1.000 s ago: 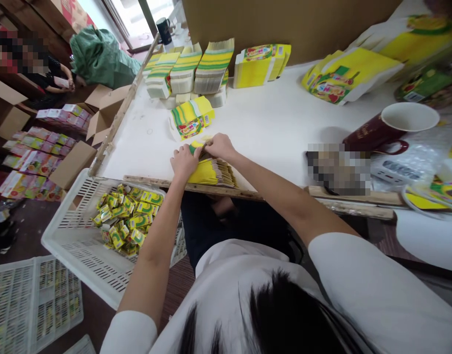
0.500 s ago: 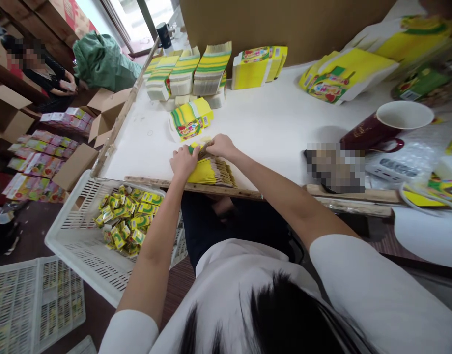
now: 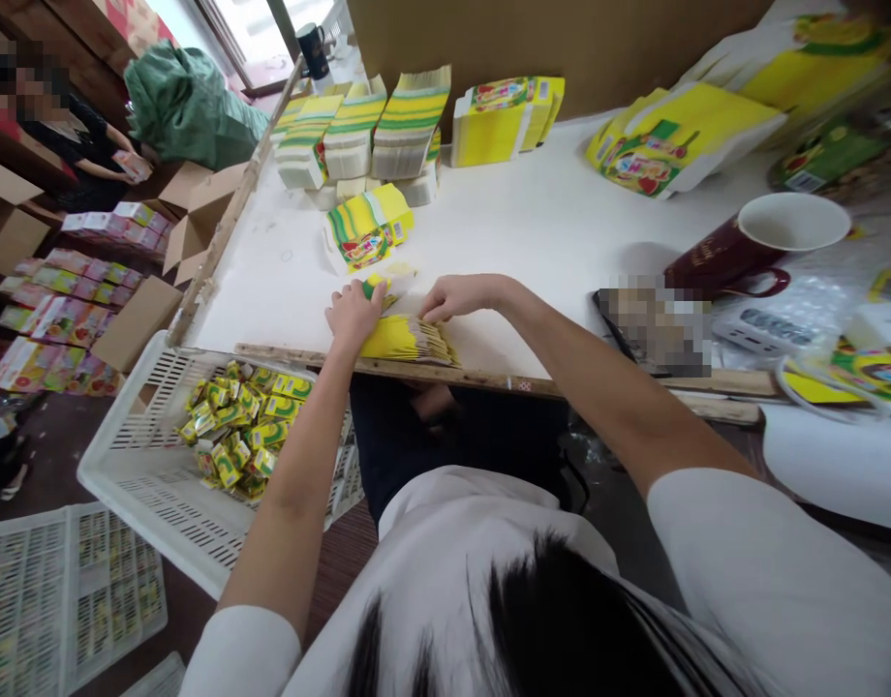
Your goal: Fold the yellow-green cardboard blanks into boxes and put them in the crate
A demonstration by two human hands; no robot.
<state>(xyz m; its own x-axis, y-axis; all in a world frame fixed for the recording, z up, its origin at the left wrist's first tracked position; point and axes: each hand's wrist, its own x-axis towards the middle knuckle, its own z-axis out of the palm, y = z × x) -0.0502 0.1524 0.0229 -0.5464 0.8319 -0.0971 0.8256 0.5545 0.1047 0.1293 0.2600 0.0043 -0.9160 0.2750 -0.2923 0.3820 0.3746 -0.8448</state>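
Head view: where's the yellow carton stack (image 3: 402,339)?

"Right of the basket (image 3: 137,484). Left hand (image 3: 353,315) curls over a carton (image 3: 371,286); right hand (image 3: 464,293) has bunched fingers, pinch unclear."

"Risk?"

"A hard tug could scatter the stack."

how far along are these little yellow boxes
Partway, it seems. The boxes in the basket look folded and finished. In hand: the left hand is on a carton, the right hand at the fanned pile. Apparently left: that pile, the bundle beyond it and the back stacks, all still flat-looking. I can't tell the total.
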